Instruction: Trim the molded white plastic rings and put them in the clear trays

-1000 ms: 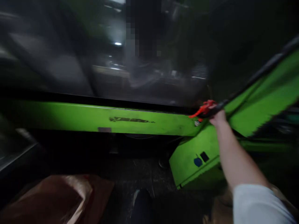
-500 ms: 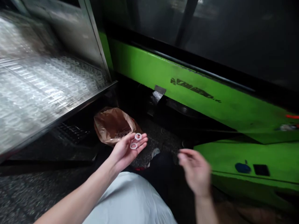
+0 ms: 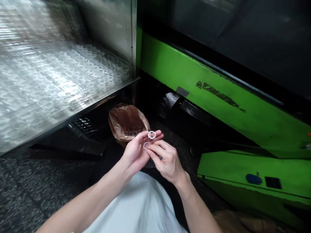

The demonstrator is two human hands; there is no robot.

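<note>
My left hand is palm up over the near side of a brown bag, its fingers stretched out to the right. A white plastic ring lies across its fingers. A second white ring sits lower, over the palm. My right hand has come in from the right, thumb and fingertips pinched at the edge of that lower ring, partly covering it. Behind my left hand, the brown bag stands with its mouth wide, and thin scraps show inside.
At left is a metal-edged tray covered with rows of clear plastic pieces. A green machine with a dark window fills the right side. Its lower green panel juts out near my right forearm. Speckled floor shows below the tray.
My right hand has moved left to meet the left hand and pinches at the lower ring. The whole view has shifted, so the tray and machine appear farther right.
</note>
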